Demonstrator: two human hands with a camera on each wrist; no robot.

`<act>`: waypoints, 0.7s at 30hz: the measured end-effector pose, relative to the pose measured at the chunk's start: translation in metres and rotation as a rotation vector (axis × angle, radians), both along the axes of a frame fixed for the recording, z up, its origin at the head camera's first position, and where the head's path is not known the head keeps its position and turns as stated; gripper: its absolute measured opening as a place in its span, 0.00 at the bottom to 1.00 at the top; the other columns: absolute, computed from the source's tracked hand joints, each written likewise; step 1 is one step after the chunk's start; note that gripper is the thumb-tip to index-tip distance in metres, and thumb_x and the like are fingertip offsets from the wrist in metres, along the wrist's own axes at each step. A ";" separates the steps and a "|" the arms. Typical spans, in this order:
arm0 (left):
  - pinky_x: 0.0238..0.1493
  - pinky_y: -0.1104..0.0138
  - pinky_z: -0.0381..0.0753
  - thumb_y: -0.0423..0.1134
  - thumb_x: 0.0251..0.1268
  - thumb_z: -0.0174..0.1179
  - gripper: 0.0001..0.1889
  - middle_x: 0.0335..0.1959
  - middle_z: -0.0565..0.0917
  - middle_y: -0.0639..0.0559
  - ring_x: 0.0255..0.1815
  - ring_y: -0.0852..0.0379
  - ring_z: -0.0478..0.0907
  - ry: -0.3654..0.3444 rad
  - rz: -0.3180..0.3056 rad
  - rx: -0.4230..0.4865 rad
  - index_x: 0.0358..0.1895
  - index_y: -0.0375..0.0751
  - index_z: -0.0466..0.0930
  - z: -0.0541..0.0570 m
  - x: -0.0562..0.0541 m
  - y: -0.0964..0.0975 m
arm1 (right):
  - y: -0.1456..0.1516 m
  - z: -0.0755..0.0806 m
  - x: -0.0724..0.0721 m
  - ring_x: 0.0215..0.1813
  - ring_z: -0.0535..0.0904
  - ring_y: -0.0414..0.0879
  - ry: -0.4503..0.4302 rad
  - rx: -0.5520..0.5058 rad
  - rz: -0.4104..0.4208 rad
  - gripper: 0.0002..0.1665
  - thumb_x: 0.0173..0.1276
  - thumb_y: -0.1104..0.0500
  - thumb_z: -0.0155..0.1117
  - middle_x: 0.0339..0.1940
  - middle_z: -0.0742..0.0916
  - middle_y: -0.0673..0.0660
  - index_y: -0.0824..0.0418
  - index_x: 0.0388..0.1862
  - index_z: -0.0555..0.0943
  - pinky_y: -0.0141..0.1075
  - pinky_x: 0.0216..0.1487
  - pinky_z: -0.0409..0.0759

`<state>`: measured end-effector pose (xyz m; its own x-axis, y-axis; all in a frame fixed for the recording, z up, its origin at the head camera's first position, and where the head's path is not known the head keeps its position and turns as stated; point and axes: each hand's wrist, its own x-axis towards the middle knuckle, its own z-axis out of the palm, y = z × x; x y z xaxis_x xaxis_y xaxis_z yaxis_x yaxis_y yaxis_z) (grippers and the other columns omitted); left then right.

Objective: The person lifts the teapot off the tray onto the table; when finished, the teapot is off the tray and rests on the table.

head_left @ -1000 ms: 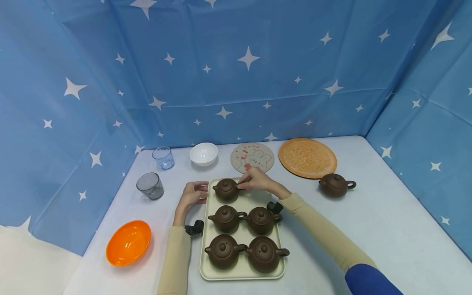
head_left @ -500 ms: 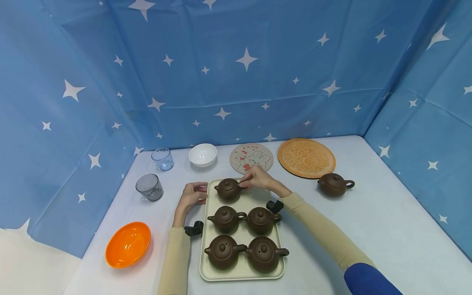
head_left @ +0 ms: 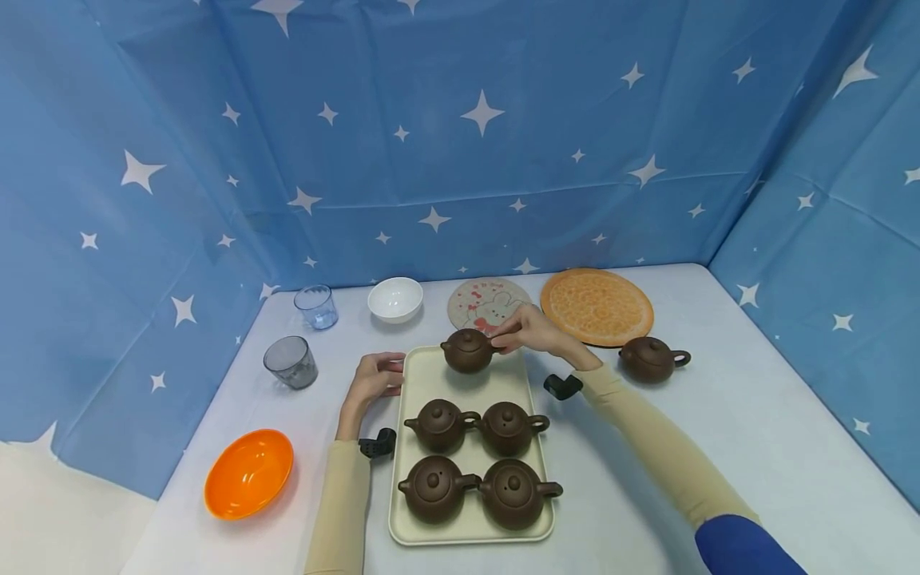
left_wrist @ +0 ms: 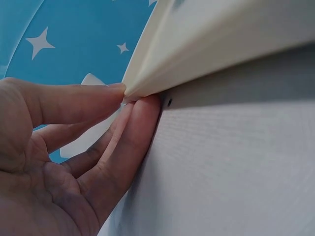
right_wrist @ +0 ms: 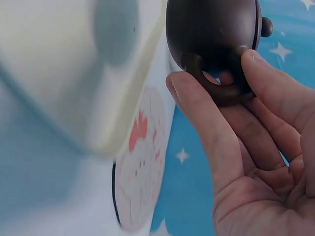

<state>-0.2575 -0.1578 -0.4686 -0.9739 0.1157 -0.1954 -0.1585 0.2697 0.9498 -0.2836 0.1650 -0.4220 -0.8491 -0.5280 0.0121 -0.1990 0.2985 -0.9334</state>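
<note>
My right hand pinches the handle of a small dark brown teapot, its spout facing left. In the right wrist view the teapot hangs clear of the tray, thumb and fingers around its handle. At the left rim of the cream tray my left hand pinches the edge between thumb and fingers, as the left wrist view shows with the tray corner. Two teapots stand in the tray's middle row, left and right. Two larger ones, left and right, stand nearest me.
Another brown teapot stands on the table at right, by an orange round mat. Behind the tray lies a rabbit-print mat. Leftward are a white bowl, a blue glass, a grey glass and an orange bowl.
My right hand has lifted the small teapot from the tray's far left corner and carried it up and to the right. My left hand has stayed at the tray's rim.
</note>
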 end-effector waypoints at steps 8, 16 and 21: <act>0.33 0.64 0.87 0.19 0.52 0.56 0.25 0.45 0.80 0.32 0.31 0.56 0.81 0.016 0.019 -0.025 0.58 0.27 0.75 -0.006 -0.003 -0.001 | 0.046 0.005 0.006 0.39 0.84 0.66 0.028 0.026 -0.040 0.13 0.64 0.67 0.64 0.39 0.87 0.69 0.75 0.43 0.83 0.44 0.44 0.86; 0.32 0.65 0.87 0.20 0.52 0.57 0.25 0.44 0.80 0.33 0.31 0.56 0.80 0.008 0.019 -0.024 0.58 0.27 0.75 -0.003 -0.002 0.000 | 0.085 0.000 0.012 0.41 0.84 0.66 -0.019 0.066 -0.122 0.14 0.64 0.64 0.65 0.39 0.87 0.67 0.74 0.44 0.84 0.41 0.45 0.86; 0.32 0.64 0.87 0.20 0.51 0.57 0.26 0.44 0.79 0.33 0.31 0.55 0.81 0.005 0.022 -0.023 0.59 0.27 0.74 -0.006 -0.001 0.000 | 0.104 -0.005 0.016 0.39 0.84 0.64 -0.001 0.081 -0.150 0.16 0.64 0.64 0.65 0.40 0.87 0.69 0.76 0.44 0.83 0.41 0.46 0.86</act>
